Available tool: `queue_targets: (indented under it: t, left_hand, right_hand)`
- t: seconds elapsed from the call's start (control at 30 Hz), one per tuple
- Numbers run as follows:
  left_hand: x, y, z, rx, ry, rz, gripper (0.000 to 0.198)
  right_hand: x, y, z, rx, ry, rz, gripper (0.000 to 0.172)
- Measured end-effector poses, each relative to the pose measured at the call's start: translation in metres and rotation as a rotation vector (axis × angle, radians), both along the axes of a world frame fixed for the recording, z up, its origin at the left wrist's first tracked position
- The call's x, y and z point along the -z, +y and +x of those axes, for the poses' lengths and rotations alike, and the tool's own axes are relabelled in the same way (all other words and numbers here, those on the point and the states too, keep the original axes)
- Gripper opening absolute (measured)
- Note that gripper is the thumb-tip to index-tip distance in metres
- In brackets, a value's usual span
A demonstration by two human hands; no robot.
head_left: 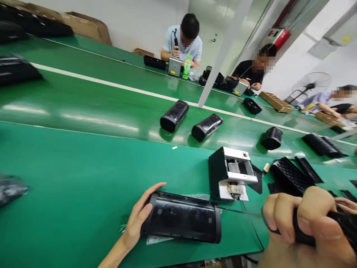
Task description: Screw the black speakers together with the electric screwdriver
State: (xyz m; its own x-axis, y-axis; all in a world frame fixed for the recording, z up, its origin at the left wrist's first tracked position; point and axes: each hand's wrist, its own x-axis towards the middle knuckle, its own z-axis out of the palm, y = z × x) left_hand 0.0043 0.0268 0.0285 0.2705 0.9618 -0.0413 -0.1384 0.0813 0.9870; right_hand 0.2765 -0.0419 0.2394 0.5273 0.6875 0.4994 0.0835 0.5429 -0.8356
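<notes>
A small red mark is showing on the white top of the black-and-white machine (231,173) standing on the green table (69,167), and a label is wrapping the green bottle (186,67) far across the belt, but the writing on both is too small to read. The left hand (139,217) is cupping the left end of a black speaker (182,217), thumb stretching along its upper edge and fingers curling round the end, so it is gripping loosely rather than lying flat. The speaker is lying lengthwise on the table at the near edge, just in front of the machine. The right hand (304,219) is closing in a tight fist round the black handle of a screwdriver (343,221), whose thin shaft is reaching left to the speaker's right end. Two more speakers (174,115) are lying on the belt beyond.
</notes>
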Motion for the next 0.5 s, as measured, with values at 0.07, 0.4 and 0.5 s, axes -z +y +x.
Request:
queue_targets:
  t: [0.07,0.4,0.5]
  left_hand:
    - [0.003,0.001,-0.001,0.043,-0.022,0.019,0.064]
    - [0.012,-0.004,0.000,0.098,-0.052,0.010,0.058]
    - [0.012,-0.004,0.001,0.096,-0.046,0.023,0.058]
  right_hand:
    - [-0.001,0.020,-0.023,-0.159,-0.027,-0.022,0.020]
    - [0.029,0.083,-0.091,-0.334,-0.019,-0.069,0.064]
    - [0.029,0.082,-0.090,-0.342,-0.021,-0.069,0.064]
